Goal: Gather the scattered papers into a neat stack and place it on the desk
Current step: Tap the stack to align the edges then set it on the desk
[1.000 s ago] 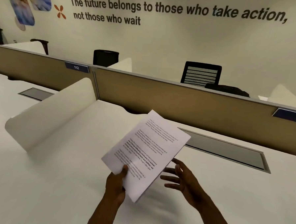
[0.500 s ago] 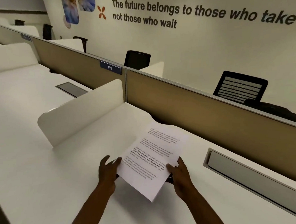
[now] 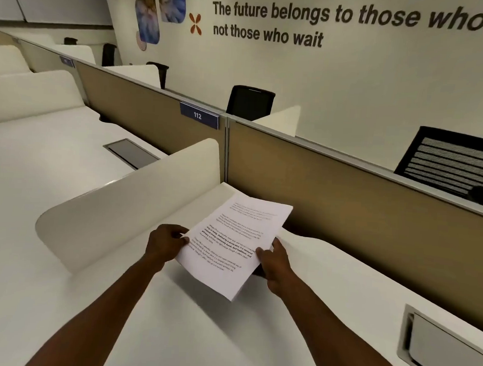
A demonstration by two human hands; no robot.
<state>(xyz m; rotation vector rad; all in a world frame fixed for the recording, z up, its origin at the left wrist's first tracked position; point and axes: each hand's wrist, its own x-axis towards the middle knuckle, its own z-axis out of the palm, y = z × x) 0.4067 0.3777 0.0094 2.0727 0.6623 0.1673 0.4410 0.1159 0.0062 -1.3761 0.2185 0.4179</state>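
Close beside white divider (image 3: 127, 205) and tan partition (image 3: 345, 205), two-handed paper stack (image 3: 231, 246).

Two bare forearms are seen rising from the lower edge of the frame toward its centre. No sleeves, watch or rings are worn. The left hand (image 3: 166, 242) and right hand (image 3: 276, 261) are uncovered, with short, plain fingernails.

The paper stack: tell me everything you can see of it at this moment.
The paper stack is white sheets with black printed paragraphs, some lines bold, too small to read. Its edges look roughly aligned. It is tilted, turned diagonally, and held above the white desk near the tan partition. The left hand pinches its left edge and the right hand grips its right edge.
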